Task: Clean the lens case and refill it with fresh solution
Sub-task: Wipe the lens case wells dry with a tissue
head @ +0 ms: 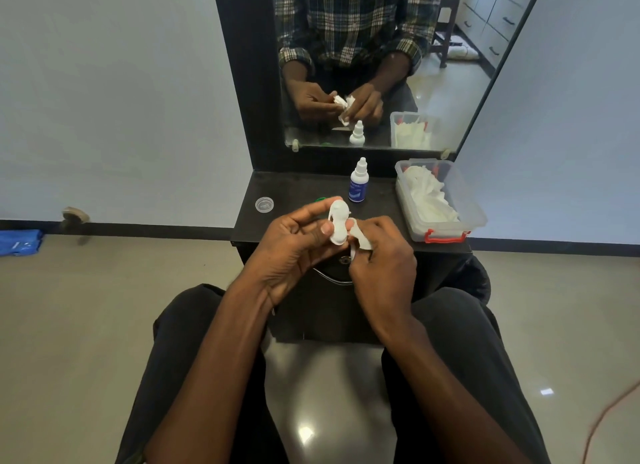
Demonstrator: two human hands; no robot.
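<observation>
My left hand (294, 242) pinches a white lens case (338, 223) between thumb and fingers, holding it upright above the front of the black dresser top (304, 190). My right hand (381, 256) grips a white tissue (362, 238) that touches the case's right side. A white solution bottle with a blue label (358, 181) stands capped behind the hands. One clear round cap (264, 204) lies to the left on the top. A green cap (321, 199) peeks out behind my left fingers, mostly hidden.
A clear plastic box with red latches (446, 218), holding white tissues, sits at the right of the dresser top. A mirror (450, 93) rises behind and reflects the hands. A drawer handle (330, 278) is below my hands. My knees flank the dresser.
</observation>
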